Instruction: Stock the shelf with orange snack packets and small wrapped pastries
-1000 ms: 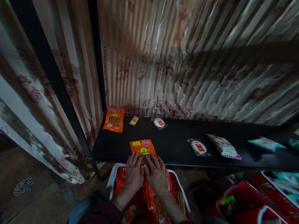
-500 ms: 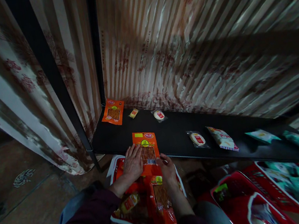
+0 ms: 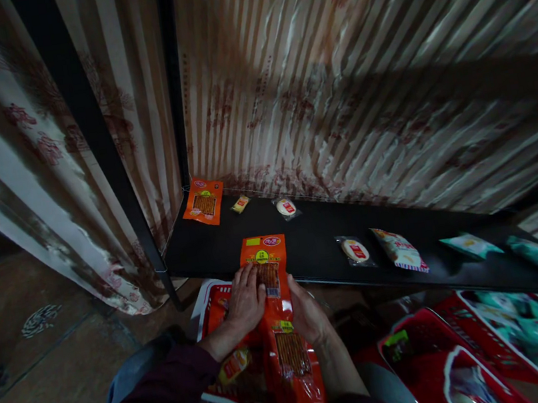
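Observation:
My left hand [image 3: 247,300] lies over the left side of an orange snack packet [image 3: 269,252], its fingers bent across the front. Along the packet's right edge my right hand [image 3: 308,311] is curled, with its fingertips partly hidden behind. The packet has a yellow round label and a window showing brown strips. Its top overlaps the front edge of the black shelf [image 3: 314,235] in view. Just below it is a second orange packet [image 3: 294,366], above a red basket with a white rim [image 3: 204,319]. A yellow-wrapped snack [image 3: 233,365] lies in that basket.
On the shelf lie another orange packet [image 3: 204,202], a small yellow snack [image 3: 240,204], two round white snacks, a white bag [image 3: 400,250] and green packets. Red baskets [image 3: 420,334] stand at lower right. A black post [image 3: 101,132] and curtains [image 3: 332,84] enclose the shelf.
The held packet has shifted slightly right and tilted. My right hand has slid lower along its edge, and the lower orange packet has also moved a little right.

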The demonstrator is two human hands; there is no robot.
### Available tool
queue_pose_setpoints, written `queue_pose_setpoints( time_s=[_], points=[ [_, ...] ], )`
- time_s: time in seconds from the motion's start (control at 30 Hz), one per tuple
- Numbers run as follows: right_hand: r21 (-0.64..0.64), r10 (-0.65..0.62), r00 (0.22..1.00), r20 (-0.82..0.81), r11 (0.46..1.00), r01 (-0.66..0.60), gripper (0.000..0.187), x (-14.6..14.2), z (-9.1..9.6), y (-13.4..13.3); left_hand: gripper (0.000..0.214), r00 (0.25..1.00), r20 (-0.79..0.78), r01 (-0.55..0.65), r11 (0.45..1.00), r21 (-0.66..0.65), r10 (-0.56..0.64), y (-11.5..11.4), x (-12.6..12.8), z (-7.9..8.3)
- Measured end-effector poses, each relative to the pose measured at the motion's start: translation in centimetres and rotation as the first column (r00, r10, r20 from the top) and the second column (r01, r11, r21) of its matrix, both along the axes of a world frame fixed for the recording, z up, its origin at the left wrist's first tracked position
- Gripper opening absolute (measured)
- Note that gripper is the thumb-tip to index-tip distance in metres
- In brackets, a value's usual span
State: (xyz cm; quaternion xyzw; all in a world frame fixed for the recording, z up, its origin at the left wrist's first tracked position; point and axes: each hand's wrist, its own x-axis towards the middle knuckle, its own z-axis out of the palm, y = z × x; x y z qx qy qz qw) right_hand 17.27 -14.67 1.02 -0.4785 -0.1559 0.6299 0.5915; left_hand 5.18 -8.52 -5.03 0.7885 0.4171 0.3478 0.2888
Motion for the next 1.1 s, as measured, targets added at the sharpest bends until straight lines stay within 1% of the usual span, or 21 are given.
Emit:
queue_pose_setpoints(
  time_s=[0.07,0.17,0.27,0.33,0.43,0.53,0.6,0.67,0.73,0.8,0.83,0.93,0.97,1.0,1.03,1.07,1.1],
  points=[
    [0.018,0.075,0.996,-0.047,0.997,-0.074,0.051,-0.4,0.7,0.0,0.043,0.996,0.087,0.013,0.998,-0.069,-0.007,-0.3,0.0,0.2],
    [0.030,0.100,0.994,-0.047,0.995,-0.099,0.054,-1.1,0.8,-0.1,0.041,0.968,0.252,0.045,0.978,-0.202,0.008,-0.6,-0.2,0.7],
    [0.045,0.089,0.996,0.021,0.995,-0.090,0.056,-2.0,0.4,-0.3,0.039,0.913,0.407,0.119,0.937,-0.328,0.026,-0.7,-0.7,1.5],
    [0.061,0.062,0.991,0.117,0.996,-0.070,0.057,-2.5,0.1,-0.5,0.039,0.871,0.487,0.177,0.889,-0.421,0.057,-0.8,-1.0,2.1],
    [0.050,0.043,0.960,0.278,0.997,-0.059,0.057,-3.2,-0.4,-0.8,0.040,0.793,0.595,0.274,0.794,-0.543,0.133,-0.8,-1.3,2.6],
    [0.024,0.039,0.906,0.421,0.998,-0.054,0.054,-3.7,-1.0,-1.0,0.038,0.702,0.680,0.382,0.695,-0.609,0.211,-0.5,-1.4,2.8],
    [0.020,0.013,0.861,0.508,0.999,-0.027,0.050,-3.9,-1.4,-1.0,0.038,0.646,0.710,0.457,0.604,-0.653,0.279,-0.2,-1.4,2.7],
    [0.023,-0.017,0.829,0.559,1.000,0.005,0.045,-3.9,-1.7,-0.9,0.043,0.602,0.714,0.519,0.505,-0.690,0.357,0.2,-1.4,2.5],
    [0.031,-0.032,0.816,0.578,0.999,0.017,0.044,-3.8,-2.0,-0.9,0.045,0.569,0.714,0.560,0.443,-0.700,0.409,0.7,-1.5,2.4],
    [0.047,-0.048,0.800,0.599,0.999,0.025,0.044,-3.5,-2.1,-0.9,0.044,0.545,0.719,0.606,0.391,-0.693,0.431,1.1,-1.7,2.6],
    [0.062,-0.059,0.789,0.611,0.998,0.027,0.043,-3.4,-2.2,-0.9,0.042,0.536,0.720,0.637,0.348,-0.687,0.441,1.3,-1.8,2.7],
    [0.113,-0.126,0.763,0.634,0.991,0.069,0.034,-2.9,-2.5,-1.2,0.039,0.533,0.701,0.726,0.170,-0.667,0.473,1.6,-2.0,3.1],
    [0.123,-0.148,0.749,0.646,0.988,0.089,0.030,-2.8,-2.7,-1.2,0.039,0.540,0.694,0.743,0.117,-0.659,0.476,1.6,-2.0,3.2],
    [0.127,-0.170,0.727,0.665,0.985,0.114,0.027,-2.7,-2.8,-1.3,0.039,0.549,0.687,0.752,0.077,-0.654,0.475,1.6,-2.0,3.2],
    [0.127,-0.196,0.702,0.685,0.980,0.150,0.025,-2.6,-3.0,-1.4,0.039,0.557,0.681,0.756,0.048,-0.652,0.475,1.7,-2.0,3.2],
    [0.127,-0.228,0.678,0.698,0.972,0.196,0.025,-2.6,-3.1,-1.5,0.039,0.561,0.675,0.757,0.032,-0.652,0.479,1.7,-2.0,3.1],
    [0.122,-0.260,0.666,0.699,0.961,0.247,0.028,-2.6,-3.2,-1.5,0.038,0.562,0.669,0.756,0.027,-0.654,0.486,1.8,-2.1,3.0]
  ],
)
